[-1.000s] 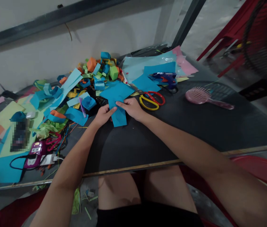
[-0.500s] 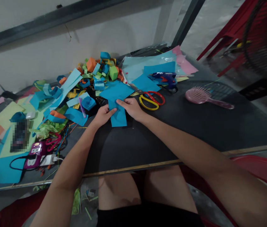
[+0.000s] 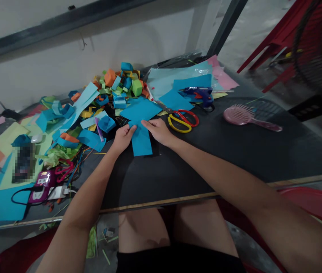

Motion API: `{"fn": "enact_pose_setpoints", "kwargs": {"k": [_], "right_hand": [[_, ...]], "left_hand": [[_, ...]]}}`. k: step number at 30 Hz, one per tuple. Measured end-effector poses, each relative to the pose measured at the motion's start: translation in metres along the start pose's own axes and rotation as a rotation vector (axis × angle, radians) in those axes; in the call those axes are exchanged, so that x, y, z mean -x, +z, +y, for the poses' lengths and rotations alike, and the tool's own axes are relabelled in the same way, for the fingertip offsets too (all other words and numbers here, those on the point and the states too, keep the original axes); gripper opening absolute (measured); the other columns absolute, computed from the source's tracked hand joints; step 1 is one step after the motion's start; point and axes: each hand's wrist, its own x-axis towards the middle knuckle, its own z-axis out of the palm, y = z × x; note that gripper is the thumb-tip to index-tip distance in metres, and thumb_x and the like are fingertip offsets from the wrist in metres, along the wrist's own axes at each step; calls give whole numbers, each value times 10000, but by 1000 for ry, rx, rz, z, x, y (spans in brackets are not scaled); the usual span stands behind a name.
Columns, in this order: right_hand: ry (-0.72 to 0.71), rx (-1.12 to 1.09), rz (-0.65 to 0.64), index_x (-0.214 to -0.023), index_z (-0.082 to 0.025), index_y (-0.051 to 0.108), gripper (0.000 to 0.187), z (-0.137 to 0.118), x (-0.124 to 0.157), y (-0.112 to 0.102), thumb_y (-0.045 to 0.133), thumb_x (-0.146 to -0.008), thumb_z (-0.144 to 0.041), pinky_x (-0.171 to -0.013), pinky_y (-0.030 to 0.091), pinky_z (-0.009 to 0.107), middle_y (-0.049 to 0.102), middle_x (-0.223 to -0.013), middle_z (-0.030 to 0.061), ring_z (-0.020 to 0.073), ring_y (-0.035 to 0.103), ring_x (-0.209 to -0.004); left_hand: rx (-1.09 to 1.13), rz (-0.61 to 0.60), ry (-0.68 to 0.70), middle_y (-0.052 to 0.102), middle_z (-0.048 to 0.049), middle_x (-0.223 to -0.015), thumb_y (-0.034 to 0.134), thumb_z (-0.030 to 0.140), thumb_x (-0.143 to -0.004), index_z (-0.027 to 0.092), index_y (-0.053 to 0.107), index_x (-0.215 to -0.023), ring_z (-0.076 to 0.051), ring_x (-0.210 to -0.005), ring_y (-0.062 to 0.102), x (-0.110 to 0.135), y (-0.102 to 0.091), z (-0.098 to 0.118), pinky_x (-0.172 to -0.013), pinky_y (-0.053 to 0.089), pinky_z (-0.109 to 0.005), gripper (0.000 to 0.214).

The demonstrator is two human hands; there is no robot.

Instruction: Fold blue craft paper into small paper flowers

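Between my two hands is a narrow blue paper strip (image 3: 142,142), its lower end hanging toward me over the dark table. My left hand (image 3: 123,137) pinches its upper left edge, thumb on top. On the opposite edge, my right hand (image 3: 158,131) grips the paper between thumb and fingers. Just beyond lies a wider blue paper sheet (image 3: 142,109). Close to my right hand rest scissors (image 3: 180,125) with one red and one yellow handle loop. Fingers under the strip are partly hidden.
A heap of folded paper pieces (image 3: 121,85) stands at the back. Farther right are a blue glue gun (image 3: 199,94) and a pink hairbrush (image 3: 243,115). Leftward lie a purple device (image 3: 43,185) with a cable, a pixelated dark object (image 3: 23,163) and paper scraps.
My left hand has shifted its thumb up along the strip to its upper edge. The strip's lower end has come slightly nearer to me.
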Motion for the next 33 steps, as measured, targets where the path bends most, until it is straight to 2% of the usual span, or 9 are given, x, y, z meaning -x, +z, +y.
{"fn": "enact_pose_setpoints", "kwargs": {"k": [3, 6, 12, 17, 21, 25, 27, 29, 33], "right_hand": [[-21, 9, 2, -496, -225, 242, 667, -1, 0, 0, 519, -808, -746, -522, 174, 303, 225, -486, -53, 83, 232, -492], [-6, -6, -2, -507, -226, 243, 666, 2, -1, 0, 510, -807, -757, -520, 178, 302, 226, -493, -54, 85, 242, -489], [17, 32, 18, -539, -224, 267, 640, 7, -3, 0, 477, -829, -755, -533, 198, 296, 257, -516, -47, 98, 294, -517], [7, 24, 5, -544, -224, 276, 641, 6, -3, 0, 458, -823, -772, -537, 210, 293, 270, -526, -43, 102, 301, -533], [-36, 47, 43, -549, -222, 273, 651, 4, -2, 0, 441, -816, -791, -539, 204, 295, 243, -531, -45, 100, 266, -537], [-34, 35, 103, -558, -222, 270, 641, 3, -1, 0, 443, -822, -781, -536, 198, 294, 224, -547, -46, 100, 248, -548], [-7, -9, 79, -557, -223, 270, 632, 3, -1, 0, 474, -818, -761, -536, 202, 290, 224, -553, -47, 97, 248, -550], [11, -12, -10, -547, -220, 280, 625, 3, -2, -2, 514, -808, -738, -535, 193, 289, 229, -551, -48, 92, 249, -546], [10, 116, -152, -512, -217, 271, 630, 1, -4, -5, 543, -807, -703, -533, 160, 292, 214, -523, -51, 84, 240, -519]], "left_hand": [[-12, 7, -25, 343, 34, -566, 577, 637, -831, 197, 380, -573, -100, -554, 332, 0, 0, 0, -510, 283, -256, 547], [8, 16, -43, 324, 42, -565, 585, 604, -831, 198, 364, -575, -91, -542, 306, 0, 0, -1, -495, 264, -248, 528], [127, -68, -82, 504, 16, -617, 593, 602, -824, 172, 531, -666, -103, -569, 436, -1, 1, -3, -522, 375, -233, 462], [174, -59, -93, 655, -34, -756, 618, 603, -812, 157, 643, -794, -137, -661, 562, -1, 1, -5, -595, 481, -254, 447], [255, -75, -91, 698, -52, -820, 659, 586, -790, 156, 670, -945, -152, -678, 619, 0, 3, -5, -631, 525, -279, 458], [217, -128, -80, 683, -20, -714, 739, 539, -735, 159, 651, -1064, -147, -576, 610, 3, 3, -1, -561, 509, -273, 510], [163, -82, -56, 688, -21, -707, 732, 536, -741, 159, 665, -1039, -152, -581, 613, 4, 2, 0, -548, 499, -270, 485], [139, 11, -45, 703, -35, -739, 705, 548, -761, 159, 682, -990, -166, -633, 630, 4, 1, 1, -578, 510, -278, 452], [138, 159, -37, 692, -41, -737, 693, 555, -768, 157, 688, -853, -183, -699, 634, 3, -3, -1, -637, 520, -291, 407]]}}
